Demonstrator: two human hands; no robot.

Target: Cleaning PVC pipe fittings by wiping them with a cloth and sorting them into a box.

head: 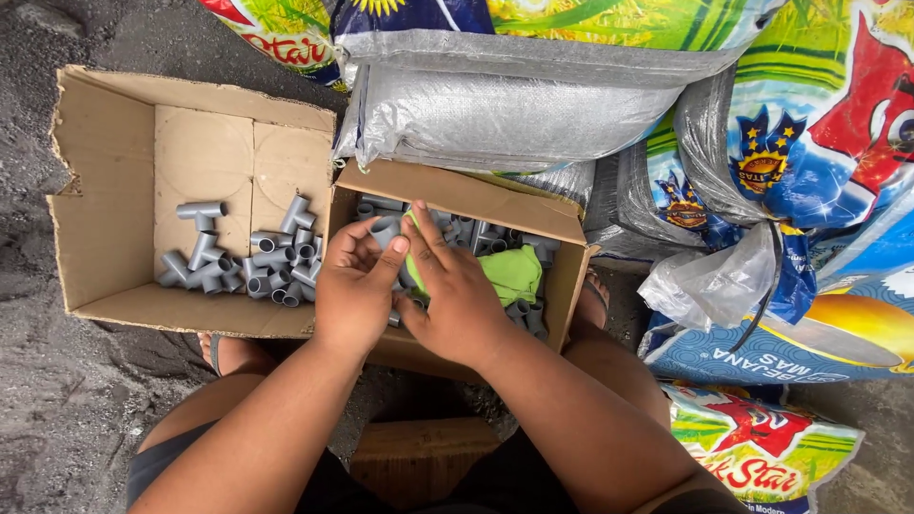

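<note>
Wiping a grey plastic pipe tee fitting [386, 231] pinched in the left hand [354, 297], the right hand [457, 303] presses a green cloth [511, 273]; the left cardboard box [105, 190] holds a small pile of fittings [249, 259], the right box [476, 200] many more.

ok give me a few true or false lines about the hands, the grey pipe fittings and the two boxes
1. Both hands are over the right-hand cardboard box. True.
2. The left hand holds a grey pipe fitting at its fingertips. True.
3. The cloth under the right hand is red. False: the cloth is bright green.
4. The left-hand cardboard box holds no fittings. False: a heap of grey tee fittings lies on its floor.
5. The box flaps are taped shut. False: both boxes stand open.
6. Printed woven sacks lie to the right of the boxes. True.
</note>
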